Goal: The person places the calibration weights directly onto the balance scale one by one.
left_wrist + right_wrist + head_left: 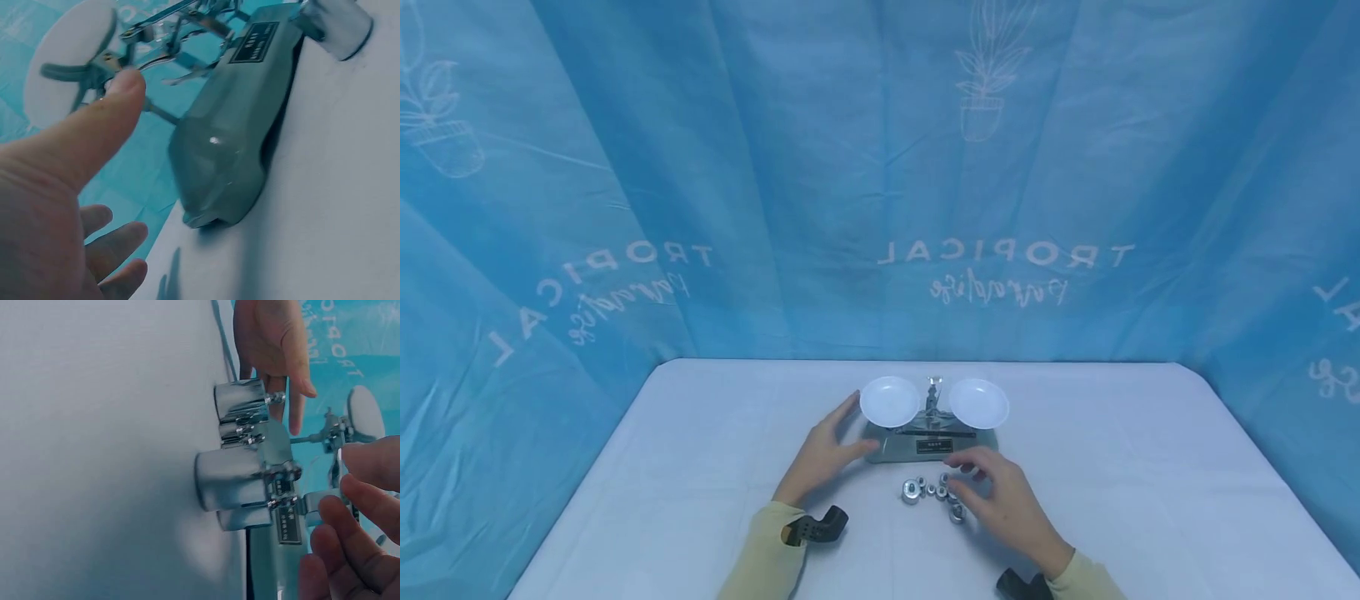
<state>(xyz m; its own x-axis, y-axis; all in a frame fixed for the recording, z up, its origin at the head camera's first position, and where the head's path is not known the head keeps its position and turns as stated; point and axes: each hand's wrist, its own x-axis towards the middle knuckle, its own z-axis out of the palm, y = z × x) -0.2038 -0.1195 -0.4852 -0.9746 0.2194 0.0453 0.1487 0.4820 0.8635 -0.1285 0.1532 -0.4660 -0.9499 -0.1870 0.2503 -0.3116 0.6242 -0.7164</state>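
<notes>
The blue fabric backdrop behind both hands carries white printing, seen mirrored: the capital word "TROPICAL" with a line of slanted script under it that is too small and reversed to make out. It shows once straight beyond the hands, once far off past the left hand on the side panel, and a cut-off piece of it past the right hand at the edge. On the grey metal base of the balance scale, between the two hands, sits a small black label plate with pale lettering; in the wrist views it stays too blurred to read
</notes>
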